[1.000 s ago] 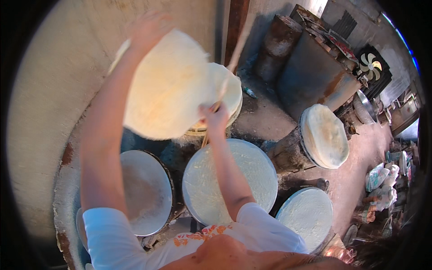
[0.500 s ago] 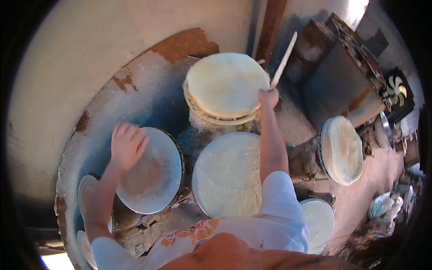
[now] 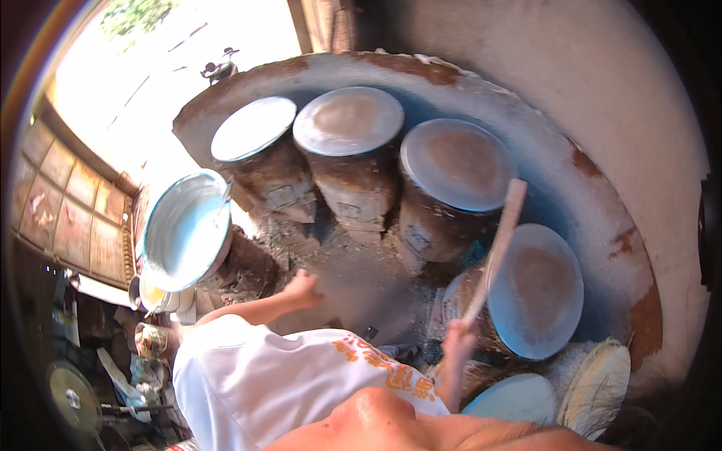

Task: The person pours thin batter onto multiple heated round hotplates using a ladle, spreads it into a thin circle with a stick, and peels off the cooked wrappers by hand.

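Note:
My right hand (image 3: 457, 342) is wrapped round the lower end of a long flat wooden stick (image 3: 500, 244). The stick slants up to the right, its far part passing in front of a round flat griddle (image 3: 538, 289) on a drum-like stove. My left hand (image 3: 302, 290) reaches over the floor space between the stoves, holding nothing, with its fingers loosely bent and partly apart. Close to it on the left, a wide pale-rimmed basin (image 3: 224, 252) stands on a stove; whitish liquid seems to lie inside.
Three more griddles, the left one (image 3: 256, 128), the middle one (image 3: 348, 120) and the right one (image 3: 459, 164), line the curved low wall (image 3: 594, 195). Behind my right hand are a pale round surface (image 3: 515, 398) and a stack of pale rounds (image 3: 598, 387). A fan (image 3: 74, 398) stands lower left.
My view has swung round to the left, toward the bright doorway and other griddles. The stick stays in my right hand. My left hand has moved away from the griddle it was over.

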A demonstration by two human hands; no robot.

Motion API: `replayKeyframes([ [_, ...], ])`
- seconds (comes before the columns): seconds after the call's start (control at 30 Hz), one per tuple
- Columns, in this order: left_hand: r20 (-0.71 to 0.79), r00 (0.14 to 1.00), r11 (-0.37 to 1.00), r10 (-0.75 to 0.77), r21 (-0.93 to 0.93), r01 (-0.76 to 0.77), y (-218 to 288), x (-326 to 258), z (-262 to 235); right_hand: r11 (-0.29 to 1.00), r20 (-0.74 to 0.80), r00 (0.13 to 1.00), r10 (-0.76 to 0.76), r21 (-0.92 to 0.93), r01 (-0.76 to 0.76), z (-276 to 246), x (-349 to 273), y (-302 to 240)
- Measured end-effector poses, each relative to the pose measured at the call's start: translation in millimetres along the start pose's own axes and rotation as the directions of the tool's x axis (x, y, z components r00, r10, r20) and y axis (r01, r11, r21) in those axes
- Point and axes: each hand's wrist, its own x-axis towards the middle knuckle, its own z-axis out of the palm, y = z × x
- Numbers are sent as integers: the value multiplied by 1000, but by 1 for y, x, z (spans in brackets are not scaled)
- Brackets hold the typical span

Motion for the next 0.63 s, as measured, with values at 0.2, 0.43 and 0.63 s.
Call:
replayKeyframes([
  [0.2,-642,623,895,-446,-297,333,-303,84,-63,984,406,898,-170,13,180,193,-68,8],
  [0.43,-354,583,518,-731,-844,137,-371,194,-150,756,688,649,-324,-225,615,333,-50,-113],
  [0.63,-152,714,376,-683,-911,167,-383,150,-85,299,963,240,-122,-195,934,592,-52,-177],
])
